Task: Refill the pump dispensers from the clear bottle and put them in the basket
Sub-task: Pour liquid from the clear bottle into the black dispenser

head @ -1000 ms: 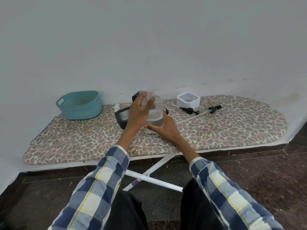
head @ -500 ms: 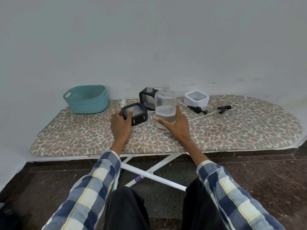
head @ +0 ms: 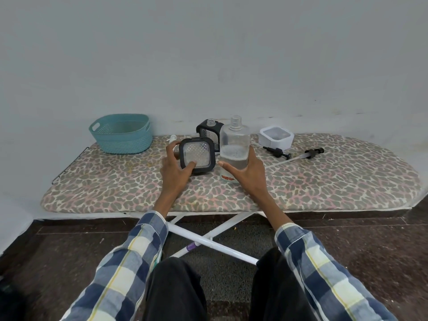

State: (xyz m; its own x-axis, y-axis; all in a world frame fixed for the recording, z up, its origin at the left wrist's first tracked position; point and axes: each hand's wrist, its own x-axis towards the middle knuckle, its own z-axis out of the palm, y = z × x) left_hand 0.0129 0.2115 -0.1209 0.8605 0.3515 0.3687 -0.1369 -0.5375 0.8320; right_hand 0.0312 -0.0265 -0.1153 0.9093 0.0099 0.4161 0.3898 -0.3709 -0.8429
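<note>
The uncapped clear bottle (head: 234,149), about half full, stands upright on the ironing board (head: 324,181); my right hand (head: 247,174) wraps around its lower part. My left hand (head: 174,170) grips a black-framed square dispenser (head: 196,156) tipped onto its side, clear face toward me. A second black dispenser (head: 209,132) stands upright behind it with its neck uncapped. A white square dispenser (head: 276,137) sits to the right, uncapped. Two black pump heads (head: 276,152) (head: 310,153) lie on the board near it. The teal basket (head: 121,133) stands at the far left.
A small white cap or pump top (head: 172,138) lies behind my left hand. The board stands against a pale wall, with white crossed legs (head: 208,239) below and a dark floor. My knees are under the board's near edge.
My left hand left the clear bottle, dropped to the black dispenser and took hold of it, tilting its clear face up. The bottle stayed upright in my right hand.
</note>
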